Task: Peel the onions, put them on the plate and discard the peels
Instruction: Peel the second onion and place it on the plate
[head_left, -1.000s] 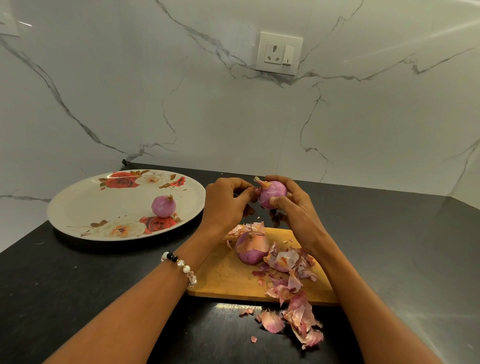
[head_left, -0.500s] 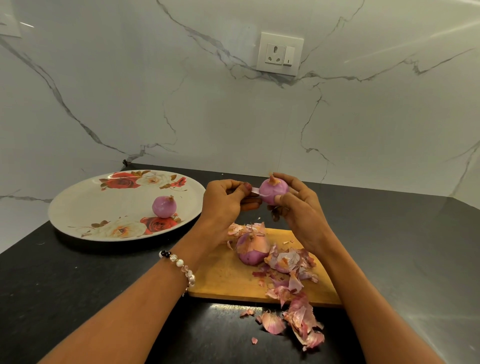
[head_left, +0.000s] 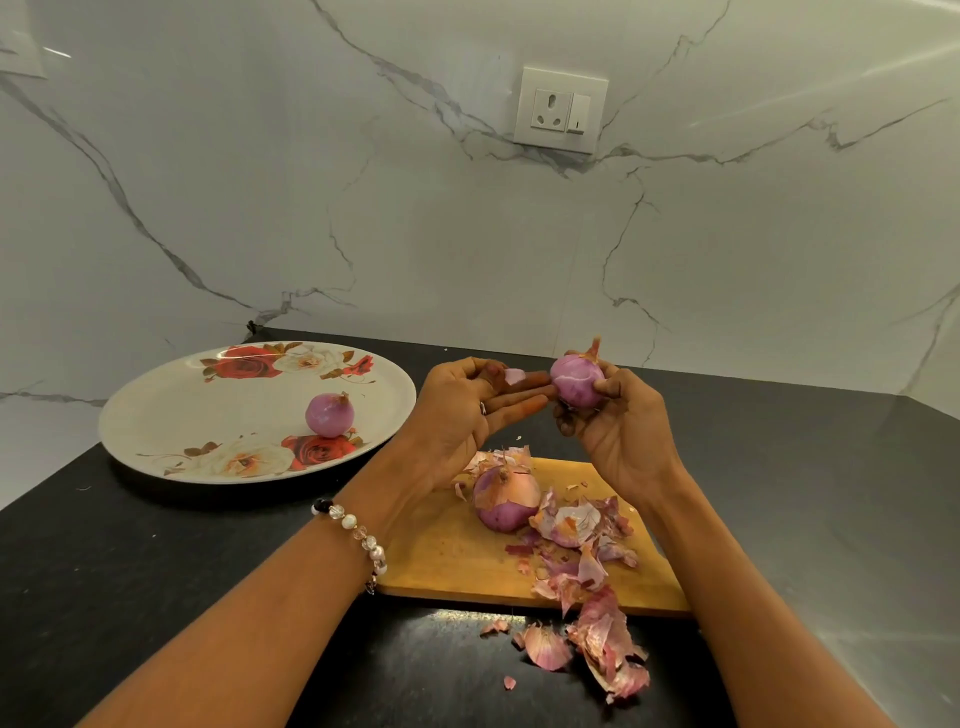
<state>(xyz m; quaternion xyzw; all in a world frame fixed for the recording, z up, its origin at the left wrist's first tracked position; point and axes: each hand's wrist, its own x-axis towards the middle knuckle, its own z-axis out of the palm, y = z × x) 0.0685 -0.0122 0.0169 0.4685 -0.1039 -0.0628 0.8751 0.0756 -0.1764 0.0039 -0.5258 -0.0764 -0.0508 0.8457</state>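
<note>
wall (head_left: 260, 182): white marble, grey veins; socket with switch (head_left: 561, 110) mounted on it
counter (head_left: 104, 571): black, speckled
plate (head_left: 171, 410): floral, left on counter, well apart from board; one peeled onion (head_left: 329, 414) sits on it
cutting board (head_left: 447, 561): wooden, centre of counter, under both hands
peel pile (head_left: 587, 571): loose skins across right of board, spilling over front edge onto counter
part-peeled onion (head_left: 505, 499): on board, dry skin on top half
right hand (head_left: 618, 436): raised above board, fingers curled round held onion (head_left: 575, 384), stem tip up
left hand (head_left: 457, 410): beside held onion, thumb and finger pinching small peel strip (head_left: 514, 376), other fingers straight toward onion
bracelet (head_left: 358, 535): beads, left wrist
</note>
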